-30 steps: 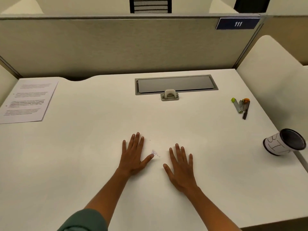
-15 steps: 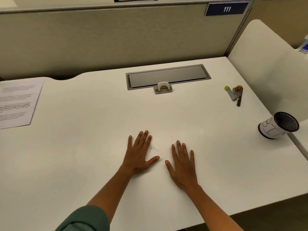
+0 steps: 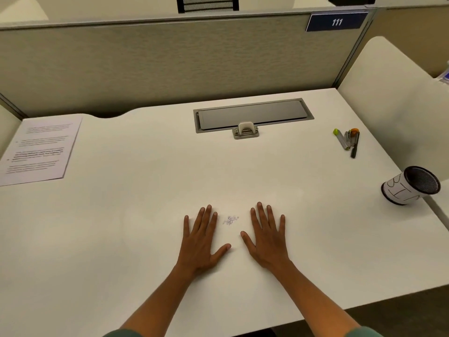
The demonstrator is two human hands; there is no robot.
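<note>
**Both hands flat, paper bits between them**

You are at a cubicle desk. Its pale worktop (image 3: pixel 121 227) is closed along the far edge by a grey-beige partition (image 3: pixel 145 64). Near the right end of the partition is a dark plate reading 111 (image 3: pixel 336 21).

Your left hand (image 3: pixel 201 239) and right hand (image 3: pixel 267 239) lie palm down on the worktop, toward the near edge and about midway along it. The fingers are straight and point at the far edge. The thumbs turn in toward each other but stay apart. Each grip is fully open and has hold of nothing.

The small heap of paper bits (image 3: pixel 230 220) sits on the worktop between your two hands, level with the fingers. It lies closer to the left hand's fingers than to the right's and touches neither.

Near the far edge, a grey lid (image 3: pixel 252 115) is set into the worktop. A hole punch (image 3: pixel 246 130) stands at the lid's near rim. A printed sheet (image 3: pixel 38 149) lies by the left edge, toward the far left corner. Toward the far right corner lies a small cluster of stationery (image 3: pixel 347 141), with green and orange tips and a dark pen. Nearer you along the right edge, a black mesh cup (image 3: pixel 410 186) lies tipped on its side. It is wrapped in white paper with hand-drawn letters.
</note>
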